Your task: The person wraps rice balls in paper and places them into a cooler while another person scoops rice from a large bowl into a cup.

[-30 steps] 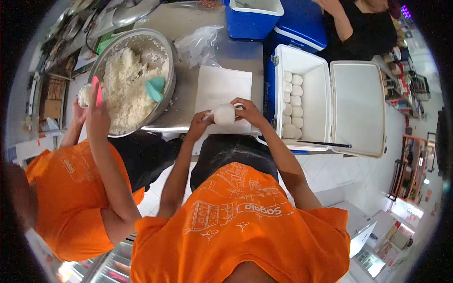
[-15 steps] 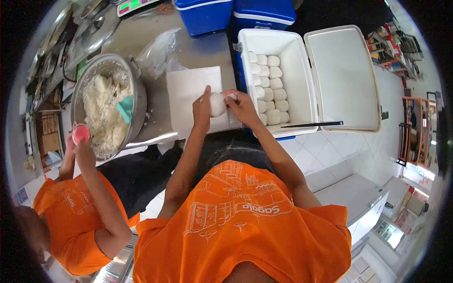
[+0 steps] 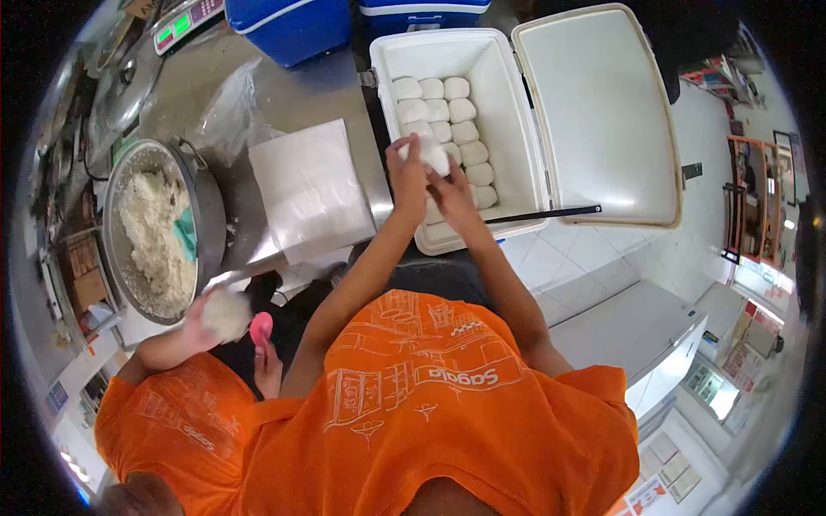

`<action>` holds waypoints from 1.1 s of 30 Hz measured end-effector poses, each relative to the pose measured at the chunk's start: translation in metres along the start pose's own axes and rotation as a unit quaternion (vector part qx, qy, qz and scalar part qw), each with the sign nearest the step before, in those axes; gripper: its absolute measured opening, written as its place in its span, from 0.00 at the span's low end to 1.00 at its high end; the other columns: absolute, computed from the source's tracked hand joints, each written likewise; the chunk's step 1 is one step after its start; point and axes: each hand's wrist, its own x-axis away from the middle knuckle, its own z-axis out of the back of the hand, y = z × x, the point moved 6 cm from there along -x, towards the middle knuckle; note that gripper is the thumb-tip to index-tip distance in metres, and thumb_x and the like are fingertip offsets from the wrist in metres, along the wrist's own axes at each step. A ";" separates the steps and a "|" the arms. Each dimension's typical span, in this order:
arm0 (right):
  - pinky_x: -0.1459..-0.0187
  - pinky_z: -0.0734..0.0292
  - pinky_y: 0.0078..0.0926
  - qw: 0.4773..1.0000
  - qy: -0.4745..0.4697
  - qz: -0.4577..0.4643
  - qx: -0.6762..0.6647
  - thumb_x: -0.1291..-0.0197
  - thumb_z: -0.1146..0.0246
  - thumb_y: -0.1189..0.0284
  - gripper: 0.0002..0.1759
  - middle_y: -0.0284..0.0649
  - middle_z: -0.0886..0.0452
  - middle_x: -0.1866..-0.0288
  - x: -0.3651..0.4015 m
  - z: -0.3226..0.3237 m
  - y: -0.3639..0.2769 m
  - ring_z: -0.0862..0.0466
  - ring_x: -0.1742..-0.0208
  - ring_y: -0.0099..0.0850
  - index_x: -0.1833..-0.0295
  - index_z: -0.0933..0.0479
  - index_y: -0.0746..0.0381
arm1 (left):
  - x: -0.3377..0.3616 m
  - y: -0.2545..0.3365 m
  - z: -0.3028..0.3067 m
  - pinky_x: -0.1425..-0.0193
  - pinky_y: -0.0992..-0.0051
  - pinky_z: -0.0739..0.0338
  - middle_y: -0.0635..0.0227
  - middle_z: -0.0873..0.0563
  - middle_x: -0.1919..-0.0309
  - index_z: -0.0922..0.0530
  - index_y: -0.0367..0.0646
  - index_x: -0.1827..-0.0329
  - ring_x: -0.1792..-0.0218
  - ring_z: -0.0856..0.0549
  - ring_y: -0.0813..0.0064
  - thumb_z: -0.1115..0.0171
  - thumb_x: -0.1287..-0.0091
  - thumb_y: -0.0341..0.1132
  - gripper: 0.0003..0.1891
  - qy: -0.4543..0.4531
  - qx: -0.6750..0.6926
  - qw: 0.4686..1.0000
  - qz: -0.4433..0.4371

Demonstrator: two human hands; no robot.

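A smooth white ball (image 3: 429, 158), apparently food, is between my two hands above the open cooler box (image 3: 437, 43). My left hand (image 3: 409, 168) has its fingers around the ball's left side. From below and the right, the fingers of my right hand (image 3: 453, 194) grip the same ball. Beneath them, rows of similar white balls (image 3: 461, 110) line the cooler's floor; my hands cover some of them. To the left, a stack of thin white sheets (image 3: 311, 189) lies on the steel table (image 3: 331, 96).
The cooler's lid (image 3: 602, 120) stands open on the right, with a black strap (image 3: 546, 213) across the near corner. A large pot (image 3: 211, 215) holds crumbly white food. Beside me, a co-worker (image 3: 185, 413) holds a white ball and a pink scoop (image 3: 261, 328). Blue coolers (image 3: 292, 34) stand behind.
My hands have carried the white ball rightward from the sheets to over the cooler. The view has shifted right. The co-worker's hands have moved away from the pot, and a white ball now shows there.
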 end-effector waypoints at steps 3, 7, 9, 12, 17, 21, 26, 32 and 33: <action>0.54 0.21 0.27 0.994 -0.010 -0.107 0.026 0.41 0.27 0.67 0.39 0.42 0.20 0.46 -0.001 -0.002 -0.074 0.20 0.48 0.29 0.26 0.36 0.59 | 0.007 -0.001 -0.009 0.30 0.67 0.39 0.56 0.29 0.39 0.32 0.37 0.35 0.37 0.30 0.63 0.44 0.25 0.51 0.28 -0.033 0.036 0.998 0.027; 0.53 0.22 0.29 0.823 -0.079 -0.115 0.551 0.52 0.21 0.55 0.49 0.46 0.19 0.44 -0.082 0.115 0.011 0.18 0.48 0.32 0.27 0.35 0.63 | 0.013 0.028 0.037 0.42 0.71 0.29 0.69 0.22 0.48 0.28 0.44 0.39 0.49 0.21 0.74 0.42 0.25 0.42 0.17 -0.066 0.047 0.996 0.046; 0.50 0.23 0.30 0.729 -0.118 -0.137 0.661 0.54 0.20 0.52 0.53 0.46 0.19 0.44 -0.092 0.143 0.043 0.19 0.47 0.33 0.28 0.36 0.66 | 0.016 0.025 0.064 0.48 0.73 0.27 0.70 0.21 0.51 0.26 0.44 0.42 0.53 0.19 0.77 0.42 0.26 0.40 0.15 -0.036 0.064 0.995 0.065; 0.42 0.25 0.35 0.824 -0.146 -0.268 0.477 0.55 0.22 0.46 0.54 0.53 0.21 0.38 -0.082 0.142 0.056 0.20 0.40 0.40 0.30 0.33 0.68 | 0.027 0.018 0.112 0.53 0.74 0.26 0.71 0.19 0.55 0.23 0.44 0.45 0.57 0.18 0.79 0.42 0.26 0.38 0.12 0.002 0.064 0.995 0.072; 0.47 0.22 0.37 0.721 -0.180 -0.138 0.655 0.54 0.26 0.40 0.48 0.47 0.18 0.43 -0.086 0.126 0.043 0.16 0.49 0.41 0.34 0.26 0.63 | 0.052 -0.034 0.211 0.51 0.72 0.24 0.66 0.17 0.57 0.22 0.43 0.46 0.56 0.16 0.72 0.40 0.29 0.34 0.11 -0.023 -0.043 0.996 0.079; 0.59 0.21 0.32 0.661 -0.170 0.013 0.731 0.44 0.28 0.53 0.29 0.44 0.17 0.56 -0.097 0.084 0.016 0.17 0.62 0.36 0.44 0.21 0.62 | 0.059 -0.021 0.273 0.31 0.58 0.30 0.55 0.20 0.40 0.25 0.44 0.37 0.36 0.23 0.55 0.32 0.40 0.28 0.25 0.012 -0.539 0.825 -0.169; 0.61 0.23 0.26 0.874 -0.096 0.249 0.407 0.38 0.36 0.75 0.08 0.38 0.18 0.64 -0.002 -0.113 -0.057 0.19 0.67 0.31 0.53 0.21 0.60 | 0.037 -0.047 0.325 0.27 0.61 0.31 0.64 0.20 0.36 0.23 0.48 0.37 0.31 0.26 0.59 0.34 0.42 0.24 0.27 -0.127 -0.521 0.823 -0.186; 0.37 0.31 0.43 0.652 -0.368 0.268 0.607 0.43 0.32 0.58 0.23 0.44 0.21 0.44 0.064 -0.197 0.051 0.24 0.39 0.38 0.46 0.23 0.59 | 0.020 -0.026 0.333 0.50 0.64 0.19 0.62 0.12 0.58 0.16 0.42 0.59 0.55 0.13 0.58 0.31 0.42 0.29 0.09 -0.163 -0.523 0.795 -0.263; 0.35 0.34 0.44 0.610 -0.336 0.326 0.640 0.43 0.32 0.55 0.26 0.45 0.22 0.43 0.070 -0.200 0.055 0.25 0.37 0.38 0.45 0.24 0.60 | 0.017 -0.025 0.332 0.50 0.64 0.19 0.62 0.12 0.58 0.16 0.42 0.59 0.55 0.13 0.58 0.31 0.42 0.29 0.09 -0.165 -0.522 0.793 -0.266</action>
